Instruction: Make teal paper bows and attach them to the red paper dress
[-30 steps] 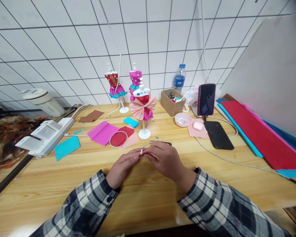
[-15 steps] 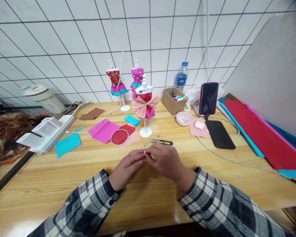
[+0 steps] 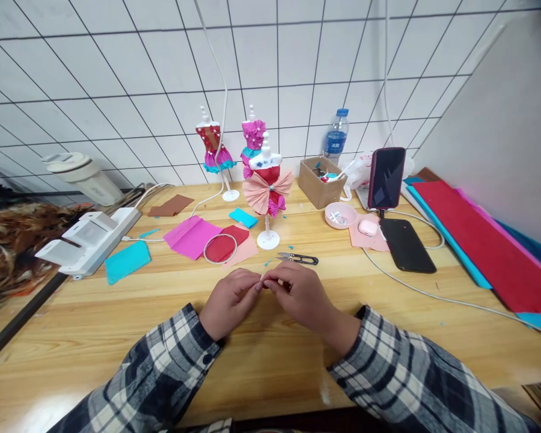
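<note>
At the centre of the frame, my left hand (image 3: 229,302) and right hand (image 3: 303,296) meet fingertip to fingertip, each grip narrow on a small white piece (image 3: 262,277). It lies right between the tips, mostly hidden, probably pinched from both sides because it is so slight. The snips (image 3: 298,258) lie on the worktop (image 3: 270,367) just beyond my right fingers, handy to reach; the dress form with the peach bow (image 3: 270,187) stands upright behind, facing me.
</note>
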`<state>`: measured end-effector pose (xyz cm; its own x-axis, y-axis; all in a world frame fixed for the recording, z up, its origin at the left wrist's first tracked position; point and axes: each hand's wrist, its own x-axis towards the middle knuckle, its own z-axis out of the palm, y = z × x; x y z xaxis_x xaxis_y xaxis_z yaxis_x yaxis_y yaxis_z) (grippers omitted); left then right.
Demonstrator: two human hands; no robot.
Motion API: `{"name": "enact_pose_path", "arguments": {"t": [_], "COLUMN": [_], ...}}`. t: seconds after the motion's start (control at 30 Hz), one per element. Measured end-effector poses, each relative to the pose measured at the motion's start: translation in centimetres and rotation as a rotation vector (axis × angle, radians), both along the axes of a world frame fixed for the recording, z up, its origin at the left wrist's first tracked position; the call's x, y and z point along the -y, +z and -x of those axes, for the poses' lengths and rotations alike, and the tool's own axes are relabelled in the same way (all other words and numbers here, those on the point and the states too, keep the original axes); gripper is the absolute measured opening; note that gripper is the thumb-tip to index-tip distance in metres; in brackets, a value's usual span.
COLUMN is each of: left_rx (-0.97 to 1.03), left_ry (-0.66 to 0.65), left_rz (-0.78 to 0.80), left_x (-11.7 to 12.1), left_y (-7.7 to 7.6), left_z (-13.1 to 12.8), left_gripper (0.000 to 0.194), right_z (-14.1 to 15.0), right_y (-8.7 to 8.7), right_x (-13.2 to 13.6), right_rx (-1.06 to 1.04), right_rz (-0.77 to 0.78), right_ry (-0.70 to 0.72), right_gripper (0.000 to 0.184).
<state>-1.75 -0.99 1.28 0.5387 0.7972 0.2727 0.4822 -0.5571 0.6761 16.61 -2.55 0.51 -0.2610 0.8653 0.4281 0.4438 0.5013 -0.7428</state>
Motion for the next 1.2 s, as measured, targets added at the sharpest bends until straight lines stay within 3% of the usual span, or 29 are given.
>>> {"name": "enact_pose_path", "arguments": {"t": [0.27, 0.5, 0.93, 1.2], "left_rx": [0.083, 0.074, 0.025, -0.135], "left_ry": [0.014, 0.006, 0.021, 0.060], "left_rz": [0.066, 0.158, 0.187, 0.002], "left_x": [0.0, 0.0, -0.1, 0.1], "left_y": [0.3, 0.4, 0.2, -0.1], "left_z": [-0.1, -0.2, -0.4, -0.6], "left_gripper": [0.025, 0.028, 0.030, 0.030], "right_z": [-0.2, -0.3, -0.1, 0.2], "right_y": [-0.3, -0.3, -0.6, -1.3], "right_x": [0.4, 0.3, 0.0, -0.5], "right_rx": [0.121, 0.231, 0.320, 0.255], "right_rz": [-0.098, -0.128, -0.177, -0.159], "right_ry": [0.035, 0.021, -0.006, -0.040], "right_gripper": [0.018, 0.019, 0.019, 0.014]}}
